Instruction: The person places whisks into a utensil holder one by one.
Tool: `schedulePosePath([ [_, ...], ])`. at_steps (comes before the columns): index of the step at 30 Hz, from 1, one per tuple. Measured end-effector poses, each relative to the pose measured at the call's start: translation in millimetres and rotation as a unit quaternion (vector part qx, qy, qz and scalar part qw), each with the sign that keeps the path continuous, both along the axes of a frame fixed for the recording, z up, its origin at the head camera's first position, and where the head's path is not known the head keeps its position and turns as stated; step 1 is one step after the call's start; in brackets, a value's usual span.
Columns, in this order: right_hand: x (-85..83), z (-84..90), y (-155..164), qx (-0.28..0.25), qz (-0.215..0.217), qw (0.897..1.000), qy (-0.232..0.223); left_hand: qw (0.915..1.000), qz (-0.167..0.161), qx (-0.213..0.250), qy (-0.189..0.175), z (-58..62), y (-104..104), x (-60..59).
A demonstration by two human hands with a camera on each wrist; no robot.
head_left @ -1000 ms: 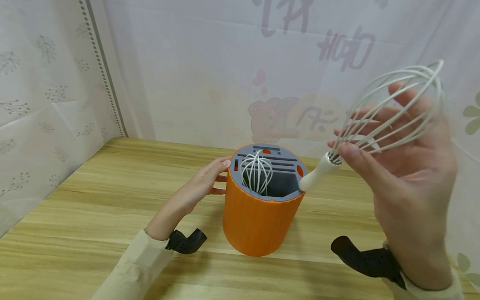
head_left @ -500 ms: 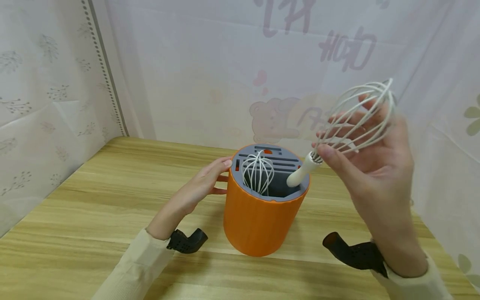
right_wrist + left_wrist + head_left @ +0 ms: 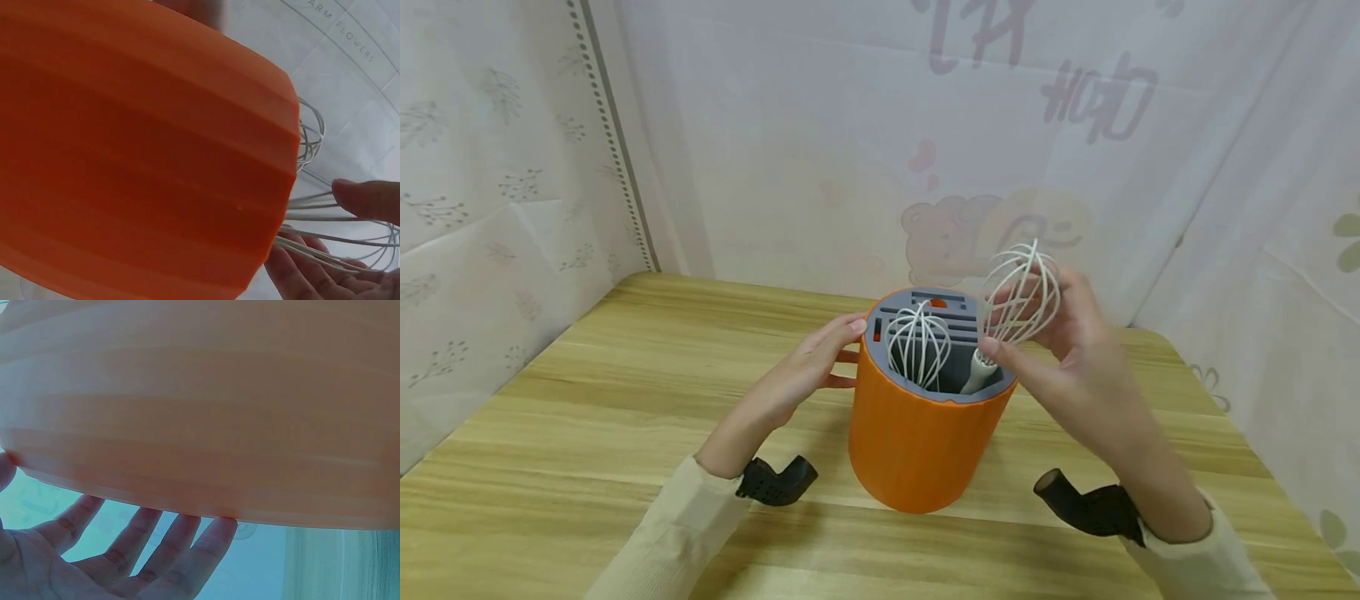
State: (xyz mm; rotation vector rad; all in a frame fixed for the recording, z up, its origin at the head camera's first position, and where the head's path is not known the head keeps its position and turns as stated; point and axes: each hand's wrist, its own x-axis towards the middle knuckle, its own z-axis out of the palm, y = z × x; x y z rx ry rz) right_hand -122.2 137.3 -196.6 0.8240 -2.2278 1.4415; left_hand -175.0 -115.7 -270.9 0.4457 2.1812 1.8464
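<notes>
A large white-wired whisk (image 3: 1021, 292) is gripped by my right hand (image 3: 1078, 358), near where its wires meet the handle. Its pale handle points down into the big compartment of an orange utensil holder (image 3: 917, 454) with a grey slotted top (image 3: 951, 312); the handle's lower end is hidden inside. A smaller white whisk (image 3: 917, 342) stands in the same compartment, wires up, on the left. My left hand (image 3: 801, 362) rests against the holder's left side, thumb at the rim. In the left wrist view, fairly straight, spread fingers (image 3: 203, 550) touch its orange wall.
The holder stands on a wood-grain table (image 3: 625, 400). A pale printed cloth (image 3: 775, 150) hangs behind the table and along its sides. Black curved pieces (image 3: 778, 482) are strapped at both wrists.
My right hand has moved left and down, bringing the large whisk from beside the holder to a more upright position with its handle in the compartment. My left hand stays put.
</notes>
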Motion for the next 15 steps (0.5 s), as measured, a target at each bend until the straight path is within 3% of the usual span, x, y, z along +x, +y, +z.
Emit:
schedulePosePath([
  [8,-3.1,-12.4,4,0.121,-0.029,0.992,0.001,1.0,0.001,-0.005,-0.002,-0.2,1,0.0],
  [15,-4.7,-17.3,7,0.143,-0.02,0.988,-0.046,1.0,0.002,-0.003,-0.003,-0.4,1,0.0],
])
